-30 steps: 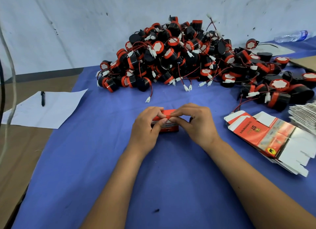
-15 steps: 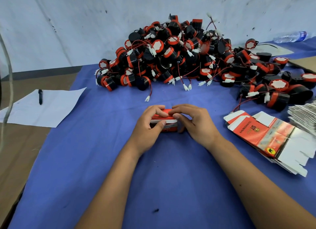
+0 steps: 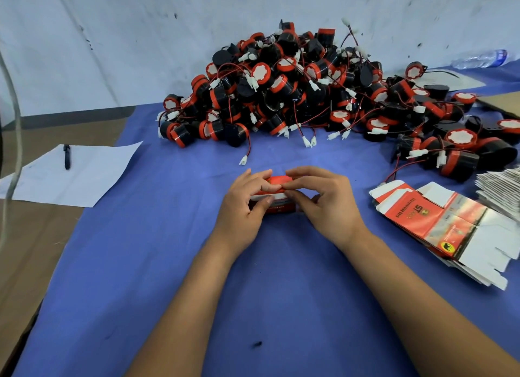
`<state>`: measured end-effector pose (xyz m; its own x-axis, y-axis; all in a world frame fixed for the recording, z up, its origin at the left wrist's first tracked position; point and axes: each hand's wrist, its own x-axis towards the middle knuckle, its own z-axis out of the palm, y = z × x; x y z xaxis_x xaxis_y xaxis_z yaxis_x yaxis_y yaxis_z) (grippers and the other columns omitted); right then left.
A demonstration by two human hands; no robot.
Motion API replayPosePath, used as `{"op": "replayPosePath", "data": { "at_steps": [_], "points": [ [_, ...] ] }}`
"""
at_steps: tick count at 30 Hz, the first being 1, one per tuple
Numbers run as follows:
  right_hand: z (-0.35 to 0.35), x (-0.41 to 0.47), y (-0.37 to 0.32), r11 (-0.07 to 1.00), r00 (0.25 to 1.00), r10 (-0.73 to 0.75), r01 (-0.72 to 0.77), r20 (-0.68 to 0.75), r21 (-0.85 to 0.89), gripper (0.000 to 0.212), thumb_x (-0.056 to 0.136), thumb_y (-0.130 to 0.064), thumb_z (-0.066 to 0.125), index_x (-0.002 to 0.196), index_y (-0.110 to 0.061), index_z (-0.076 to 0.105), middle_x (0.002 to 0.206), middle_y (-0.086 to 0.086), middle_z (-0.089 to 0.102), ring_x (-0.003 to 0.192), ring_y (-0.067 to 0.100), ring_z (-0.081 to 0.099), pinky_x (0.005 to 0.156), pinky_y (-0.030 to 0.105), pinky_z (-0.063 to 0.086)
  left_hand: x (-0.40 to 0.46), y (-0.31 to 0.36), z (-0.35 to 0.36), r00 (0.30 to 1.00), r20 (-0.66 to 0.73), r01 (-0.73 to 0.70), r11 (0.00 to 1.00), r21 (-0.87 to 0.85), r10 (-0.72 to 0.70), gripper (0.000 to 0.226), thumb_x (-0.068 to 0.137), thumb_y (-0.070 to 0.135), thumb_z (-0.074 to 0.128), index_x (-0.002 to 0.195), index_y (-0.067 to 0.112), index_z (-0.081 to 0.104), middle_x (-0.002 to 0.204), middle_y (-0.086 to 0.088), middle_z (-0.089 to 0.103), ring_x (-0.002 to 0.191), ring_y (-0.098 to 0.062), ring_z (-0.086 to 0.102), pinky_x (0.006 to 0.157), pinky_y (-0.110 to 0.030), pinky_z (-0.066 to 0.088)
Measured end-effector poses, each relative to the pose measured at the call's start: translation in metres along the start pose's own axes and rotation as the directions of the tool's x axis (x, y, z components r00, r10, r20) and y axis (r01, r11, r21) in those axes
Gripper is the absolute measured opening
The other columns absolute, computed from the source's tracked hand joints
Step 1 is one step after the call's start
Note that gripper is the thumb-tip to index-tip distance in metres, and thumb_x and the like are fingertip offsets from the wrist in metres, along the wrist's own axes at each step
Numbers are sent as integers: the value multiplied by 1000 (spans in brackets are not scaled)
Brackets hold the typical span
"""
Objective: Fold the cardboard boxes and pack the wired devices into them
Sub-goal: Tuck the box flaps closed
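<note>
Cardboard box (image 3: 277, 198) sits on the table (image 3: 168, 264), pinched by left hand (image 3: 247, 202) and right hand (image 3: 323, 202) to close its flap.

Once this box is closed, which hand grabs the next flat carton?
Likely right. The stack of flat cartons lies on the blue cloth just beyond the right hand; the left hand would have to cross over the box both now hold.

Looks like a small packing workshop: heap of wired devices (image 3: 295, 95) on a blue cloth (image 3: 168, 264), flat boxes (image 3: 439, 222) stacked alongside.
</note>
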<state>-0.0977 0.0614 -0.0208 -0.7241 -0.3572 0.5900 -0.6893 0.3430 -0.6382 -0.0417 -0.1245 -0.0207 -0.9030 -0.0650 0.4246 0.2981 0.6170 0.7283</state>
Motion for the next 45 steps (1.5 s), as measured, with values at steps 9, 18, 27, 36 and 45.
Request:
{"op": "replayPosePath", "data": {
  "at_steps": [9,18,27,36,45],
  "points": [
    [3,0,4,958,981,-195,192,9,-211,2,93,-9,72,92,-9,71,98,-1,69,96,21,61,67,35,53,-7,2,6,935,-270,-149,945,290,230,16,83,7,83,99,10,80,99,-2,78,92,-25,69,83,-36,53],
    [13,2,-1,994,988,-45,60,150,-94,23,100,-17,64,122,-20,69,134,0,62,130,16,54,104,33,47,-8,-7,1,993,-85,68,985,-158,-82,27,86,-2,77,104,18,73,139,8,61,143,-8,47,113,-41,47],
    [20,1,-28,900,962,234,-270,143,341,48,95,-30,62,139,-45,46,100,-2,59,92,21,66,80,38,58,-9,6,9,983,-184,24,999,30,-18,100,70,25,95,152,23,38,148,6,44,136,-14,49,107,-32,48],
    [18,1,-38,847,975,199,-219,94,485,30,104,-24,45,129,-21,61,116,2,66,109,18,64,92,38,54,-11,21,10,974,-128,-183,982,50,188,69,75,9,84,132,30,51,122,21,54,111,-5,57,87,-8,40],
    [24,-3,-43,812,955,192,-284,226,510,47,108,-28,36,155,-29,41,142,12,48,139,19,46,121,45,35,-14,24,16,996,-81,-39,996,-83,32,77,76,6,82,138,35,45,125,13,56,112,-8,60,83,-16,49]
  ]
}}
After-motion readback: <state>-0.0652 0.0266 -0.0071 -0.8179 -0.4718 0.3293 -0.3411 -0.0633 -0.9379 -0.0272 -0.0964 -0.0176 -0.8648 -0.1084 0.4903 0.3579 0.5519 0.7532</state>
